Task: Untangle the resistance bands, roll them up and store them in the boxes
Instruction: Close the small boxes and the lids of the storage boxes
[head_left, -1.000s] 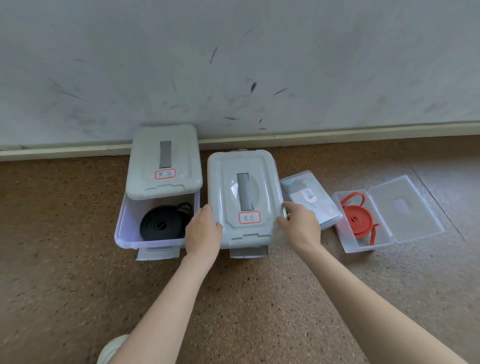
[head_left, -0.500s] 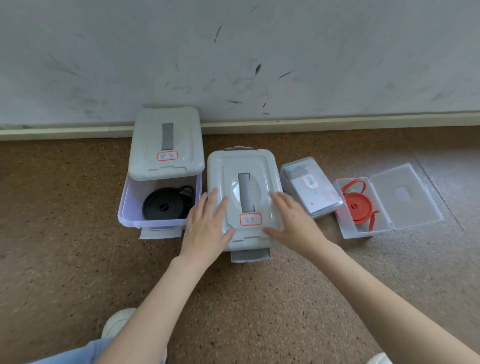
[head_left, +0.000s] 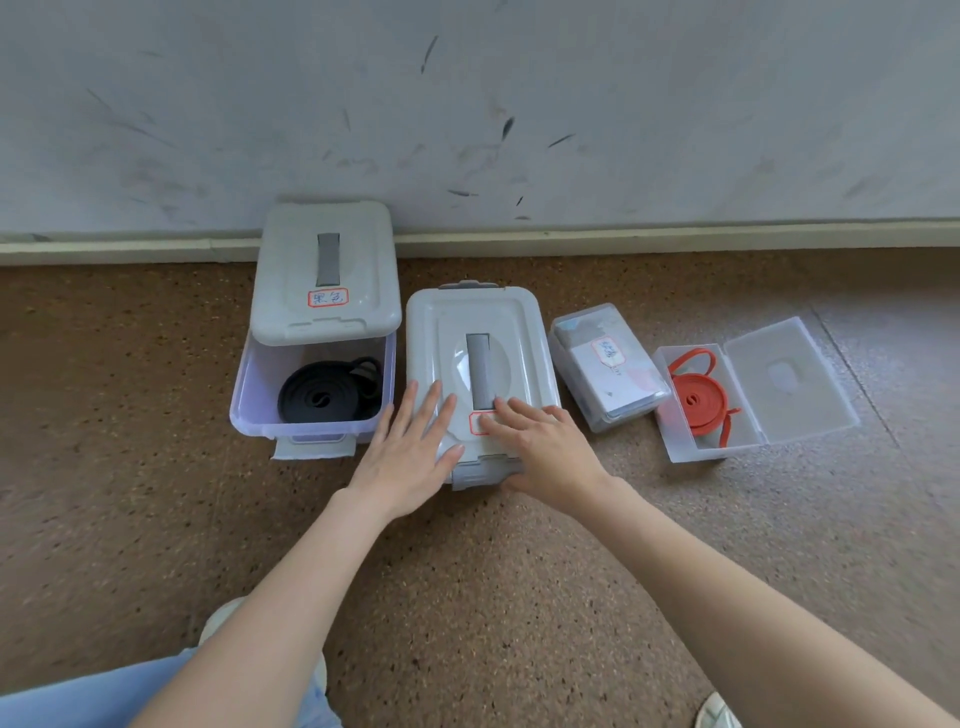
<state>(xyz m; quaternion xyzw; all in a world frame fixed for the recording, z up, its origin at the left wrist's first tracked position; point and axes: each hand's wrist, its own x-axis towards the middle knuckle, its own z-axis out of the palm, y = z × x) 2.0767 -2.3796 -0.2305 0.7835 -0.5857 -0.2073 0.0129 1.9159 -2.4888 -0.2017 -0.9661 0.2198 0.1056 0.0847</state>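
Observation:
Both hands lie flat on the grey lid of the middle box (head_left: 480, 322): my left hand (head_left: 410, 447) on its near left part, my right hand (head_left: 545, 447) on its near right part over the red-edged label, fingers straight. The left box (head_left: 249, 410) stands half open, its grey lid (head_left: 324, 270) slid back, a rolled black band (head_left: 324, 397) inside. A small shut clear box (head_left: 605, 364) lies right of the middle box. Further right, an open clear case (head_left: 696, 449) holds a rolled red band (head_left: 698, 400), its lid (head_left: 789, 379) folded out.
The boxes stand in a row on brown speckled floor (head_left: 493, 571) near a grey scuffed wall (head_left: 467, 104) with a pale skirting strip (head_left: 675, 236). My blue-clad knee (head_left: 78, 696) and a white shoe (head_left: 223, 618) are at the lower left; another shoe tip (head_left: 719, 712) shows lower right.
My hands left the sides of the middle box's lid and now lie flat on top of it, the right one further over the label. The view has moved closer.

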